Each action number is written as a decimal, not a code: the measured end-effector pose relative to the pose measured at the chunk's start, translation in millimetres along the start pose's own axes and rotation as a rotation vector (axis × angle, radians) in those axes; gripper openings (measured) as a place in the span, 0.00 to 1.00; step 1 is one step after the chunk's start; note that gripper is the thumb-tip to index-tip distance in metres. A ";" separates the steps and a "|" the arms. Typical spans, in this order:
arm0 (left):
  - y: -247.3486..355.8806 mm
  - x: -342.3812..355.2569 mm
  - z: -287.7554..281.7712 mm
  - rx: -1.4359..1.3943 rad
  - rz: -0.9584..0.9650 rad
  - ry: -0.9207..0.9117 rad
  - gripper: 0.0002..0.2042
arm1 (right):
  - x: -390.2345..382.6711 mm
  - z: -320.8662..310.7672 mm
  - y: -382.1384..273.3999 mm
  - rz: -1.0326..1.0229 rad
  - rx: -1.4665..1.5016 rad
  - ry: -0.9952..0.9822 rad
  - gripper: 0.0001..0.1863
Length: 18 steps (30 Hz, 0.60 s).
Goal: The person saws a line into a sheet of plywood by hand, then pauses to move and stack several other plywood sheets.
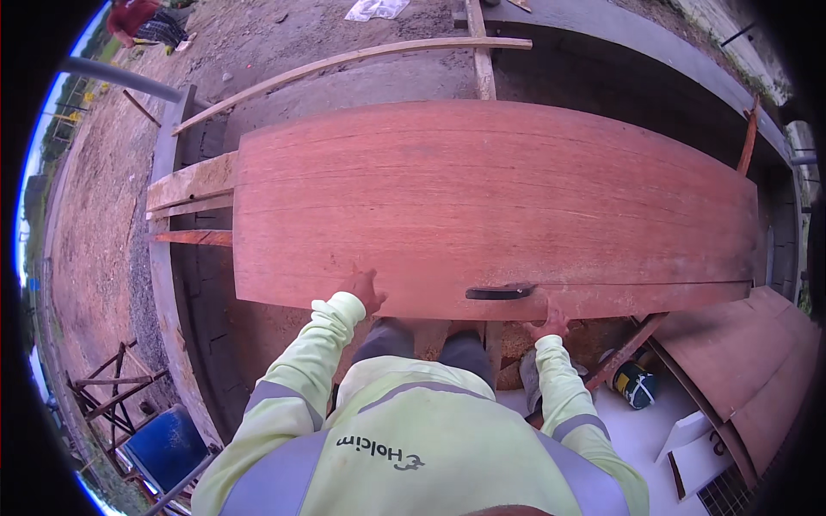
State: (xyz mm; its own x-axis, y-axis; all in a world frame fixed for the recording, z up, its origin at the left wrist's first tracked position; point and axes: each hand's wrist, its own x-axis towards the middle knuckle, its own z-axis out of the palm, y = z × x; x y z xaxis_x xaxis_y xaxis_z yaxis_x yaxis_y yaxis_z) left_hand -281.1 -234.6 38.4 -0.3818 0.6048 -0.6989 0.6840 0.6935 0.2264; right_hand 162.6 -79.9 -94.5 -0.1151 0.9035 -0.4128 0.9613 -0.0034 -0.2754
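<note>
A large reddish plywood sheet (482, 198) lies flat in front of me, across timber supports. My left hand (366, 291) rests on its near edge, left of the middle, fingers spread over the surface. At the near edge farther right, my right hand (551, 320) holds the rim, with some of its fingers hidden. Between my hands, a slim black object (501, 293) lies on the sheet close to that edge; its kind is unclear. From beside it, a dark line runs along the board toward the right end.
Timber planks (191, 187) stick out past the sheet's left end. A long batten (353, 58) crosses behind it. Concrete block walls (163, 284) surround the work spot. More brown boards (757, 370) lean at right, near a dark green bundle (634, 384). A person (148, 21) sits far left.
</note>
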 end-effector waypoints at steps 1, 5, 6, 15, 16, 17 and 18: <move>-17.0 -2.5 7.8 -0.038 -0.017 0.017 0.31 | -11.8 -3.0 8.3 0.079 -0.082 -0.127 0.53; -89.9 -6.8 56.9 -0.086 -0.040 -0.098 0.27 | -52.6 -10.3 30.1 0.321 -0.115 -0.432 0.47; -110.1 -6.8 70.3 -0.048 -0.037 -0.116 0.27 | -65.8 -6.9 29.3 0.327 -0.099 -0.388 0.45; -255.3 -28.1 73.9 -0.258 -0.117 -0.220 0.22 | -152.3 51.0 -121.9 0.031 0.240 -0.509 0.36; -262.0 -32.4 64.8 -0.223 -0.098 -0.211 0.22 | -156.6 51.3 -134.6 -0.010 0.213 -0.530 0.37; -266.0 -34.5 55.8 -0.187 -0.077 -0.202 0.21 | -160.2 51.5 -143.3 -0.074 0.236 -0.551 0.37; -268.6 -35.8 46.8 -0.152 -0.057 -0.189 0.20 | -160.8 50.6 -146.7 -0.104 0.261 -0.553 0.39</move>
State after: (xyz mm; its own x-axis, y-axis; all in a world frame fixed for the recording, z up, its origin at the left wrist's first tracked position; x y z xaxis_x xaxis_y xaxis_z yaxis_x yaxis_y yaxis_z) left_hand -422.1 -460.9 -29.1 -0.2842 0.4893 -0.8245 0.5577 0.7839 0.2730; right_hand 27.4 -246.3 -31.6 -0.3849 0.5494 -0.7416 0.8531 -0.0949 -0.5131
